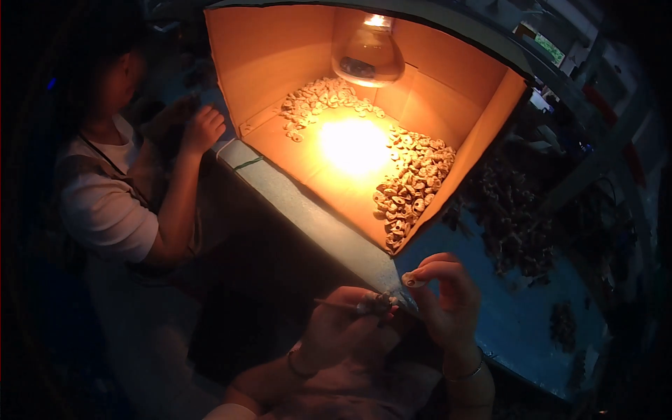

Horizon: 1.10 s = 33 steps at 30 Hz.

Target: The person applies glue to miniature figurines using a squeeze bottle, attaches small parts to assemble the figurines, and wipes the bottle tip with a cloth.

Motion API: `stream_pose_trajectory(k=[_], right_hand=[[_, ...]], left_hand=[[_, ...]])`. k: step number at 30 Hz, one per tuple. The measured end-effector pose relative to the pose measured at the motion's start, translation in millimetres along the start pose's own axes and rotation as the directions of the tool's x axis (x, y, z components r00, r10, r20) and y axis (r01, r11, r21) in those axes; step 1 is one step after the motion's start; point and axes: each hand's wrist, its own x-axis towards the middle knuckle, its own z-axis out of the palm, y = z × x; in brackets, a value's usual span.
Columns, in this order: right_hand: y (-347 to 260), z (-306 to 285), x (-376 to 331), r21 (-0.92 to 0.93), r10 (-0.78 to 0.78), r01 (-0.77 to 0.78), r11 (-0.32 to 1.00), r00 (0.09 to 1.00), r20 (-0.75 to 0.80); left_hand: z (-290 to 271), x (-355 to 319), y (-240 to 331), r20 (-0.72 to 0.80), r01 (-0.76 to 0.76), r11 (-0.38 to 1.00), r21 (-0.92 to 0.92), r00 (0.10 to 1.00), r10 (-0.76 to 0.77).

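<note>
While my left hand (343,329) pinches a thin stick (336,305), right hand (448,301) fingertips grip a pale ring piece (412,281) — raised toward the lamp (368,52) glow, likely for inspection.

a long table (329,227) with a pale edge and a blue top runs from upper left to lower right. on it lies an open cardboard box (280,63) on its side, lit inside by a lamp. beside the box, dark heaps of small pieces (514,217) lie on the blue surface, with a smaller clump (562,323) nearer the corner.
</note>
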Motion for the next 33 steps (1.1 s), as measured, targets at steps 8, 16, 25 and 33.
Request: stream_pose_trajectory(k=[8,16,25,33], right_hand=[[-16,-66,-49,-0.161,0.047,-0.05,0.986,0.999,-0.024],[2,-87,-76,-0.11,-0.081,0.074,0.991,0.995,-0.056],[14,-90,-73,-0.094,-0.228,0.224,0.97,0.973,-0.035],[-5,-78,-80,-0.303,-0.14,0.09,0.949,0.979,-0.15]], left_hand=[[50,14,-32,0.233,0.09,0.996,-0.004,0.969,-0.087],[68,13,-49,0.337,0.215,0.968,-0.132,0.928,-0.16],[73,12,-49,0.298,0.252,0.965,-0.071,0.929,-0.221],[75,18,-49,0.131,-0.102,0.957,0.27,0.989,0.068]])
